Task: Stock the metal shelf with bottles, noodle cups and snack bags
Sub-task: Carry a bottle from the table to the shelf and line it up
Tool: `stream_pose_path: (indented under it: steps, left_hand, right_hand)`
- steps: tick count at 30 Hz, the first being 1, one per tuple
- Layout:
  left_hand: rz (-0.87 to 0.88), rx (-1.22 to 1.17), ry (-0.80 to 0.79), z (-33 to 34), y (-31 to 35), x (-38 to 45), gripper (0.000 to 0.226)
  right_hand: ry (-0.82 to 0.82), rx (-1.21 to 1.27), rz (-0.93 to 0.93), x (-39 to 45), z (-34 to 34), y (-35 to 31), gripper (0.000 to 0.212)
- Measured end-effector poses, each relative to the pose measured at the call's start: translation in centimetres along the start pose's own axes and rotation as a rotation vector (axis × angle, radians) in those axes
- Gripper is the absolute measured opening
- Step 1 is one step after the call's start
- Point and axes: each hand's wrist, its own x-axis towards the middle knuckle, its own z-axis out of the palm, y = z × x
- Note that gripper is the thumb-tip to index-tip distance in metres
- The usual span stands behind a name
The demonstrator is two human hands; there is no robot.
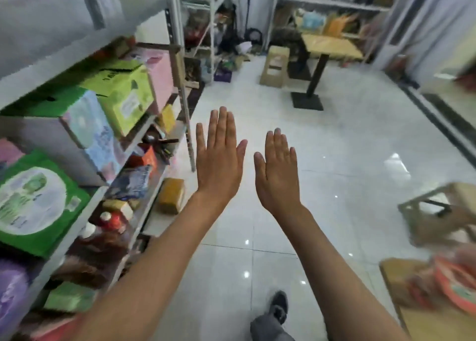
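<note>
shelf [144, 134] along the left, loaded with boxes [121, 93]; a few bottles [110, 221] on a lower tier, capped and upright as far as blur allows. snack bags [456, 286] piled at the lower right on a wooden top [396, 271], well apart from the shelf. no noodle cups plainly made out.

step in hand, judged: nothing picked up yet, so fetching stock comes first. best done by turning right to the bags, taking one by its body rather than a corner, then carrying it across to a free gap on a tier. worth checking the tier first, since most look crowded. risk: knocking the bottles near the tier's edge when reaching in.

left hand [219, 157] raised over the floor [347, 160], back toward the camera, fingers straight and together, thumb out, grasping nothing. right hand [277, 173] just beside it, apart, a little lower, likewise flat and released, thumb toward the left one. both forearms stretched forward, bare. a shoe [279, 303] below, mid-stride perhaps.
</note>
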Motion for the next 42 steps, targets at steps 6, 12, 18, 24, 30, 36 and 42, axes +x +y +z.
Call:
stream_pose_path:
  steps: [6, 12, 18, 24, 30, 36, 42]
  left_hand:
    - [0.316, -0.152, -0.095, 2.4, 17.8, -1.5, 0.065]
    - [0.633, -0.288, -0.181, 3.6, 35.1, -5.3, 0.069]
    - [0.875, -0.419, -0.272, 3.7, 51.0, -10.2, 0.065]
    - [1.031, -0.473, -0.395, 5.4, 63.2, -13.6, 0.067]
    - [1.066, -0.483, -0.437, 8.2, 71.6, -14.5, 0.061]
    - [1.115, -0.461, -0.563, 10.7, 76.2, -14.9, 0.069]
    - [1.095, -0.420, -0.617, 11.7, 77.7, -14.3, 0.061]
  right_hand:
    - [0.199, -0.060, 0.351, -6.6, -9.1, 13.4, 0.057]
    - [0.348, -0.132, 0.635, -14.8, -17.7, 25.8, 0.060]
    - [0.447, -0.195, 0.862, -23.1, -25.3, 37.6, 0.066]
    - [0.521, -0.157, 1.069, -29.4, -29.7, 49.6, 0.058]
    - [0.554, -0.061, 1.244, -32.5, -32.4, 60.5, 0.056]
    - [0.519, 0.029, 1.254, -32.0, -33.4, 68.3, 0.053]
    - [0.394, 0.077, 1.264, -31.9, -33.7, 72.2, 0.054]
